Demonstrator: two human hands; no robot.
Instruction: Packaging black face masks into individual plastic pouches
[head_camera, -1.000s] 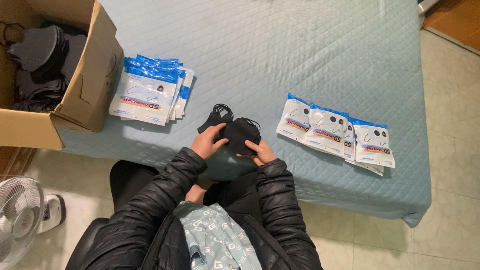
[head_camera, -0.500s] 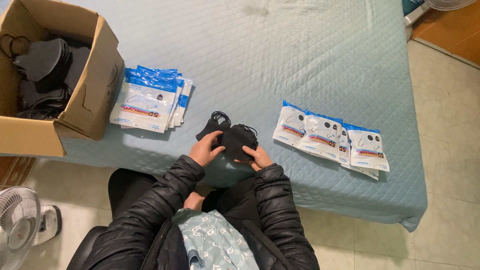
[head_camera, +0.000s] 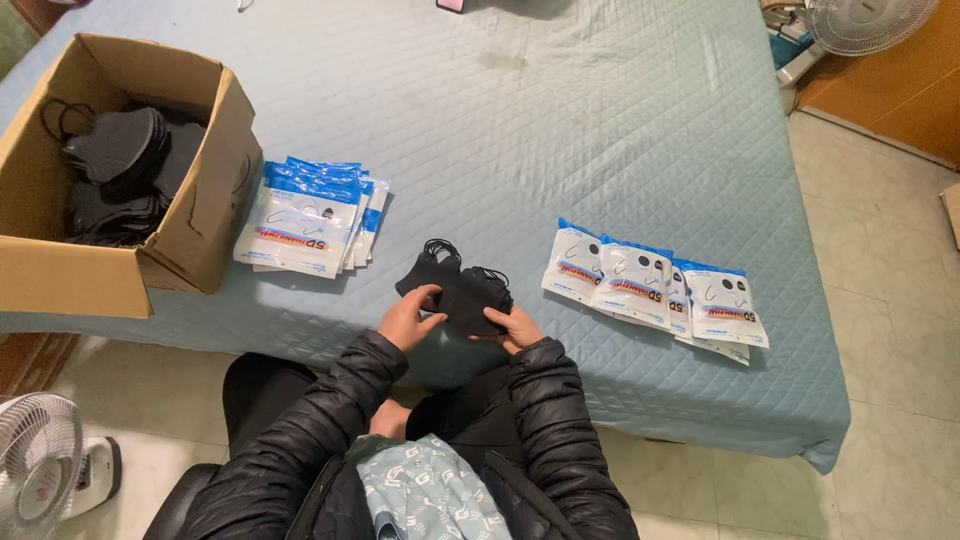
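Little has shifted since the earlier frame: the black face masks (head_camera: 455, 290) are still gripped by the left hand (head_camera: 408, 318) and right hand (head_camera: 513, 326). Sealed mask packets (head_camera: 655, 290) lie right of the right hand, with a cardboard box (head_camera: 130, 270) far left of the left hand.

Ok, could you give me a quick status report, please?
Both hands, left hand and right hand, hold the black masks. Nothing in the way.

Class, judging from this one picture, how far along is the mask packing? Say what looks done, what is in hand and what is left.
Done, it seems: a row of pouches showing dark masks inside lies to the right. In hand: the left hand and right hand hold a small stack of black masks. Left: a pile of pouches, seemingly unfilled, and more black masks in the cardboard box.
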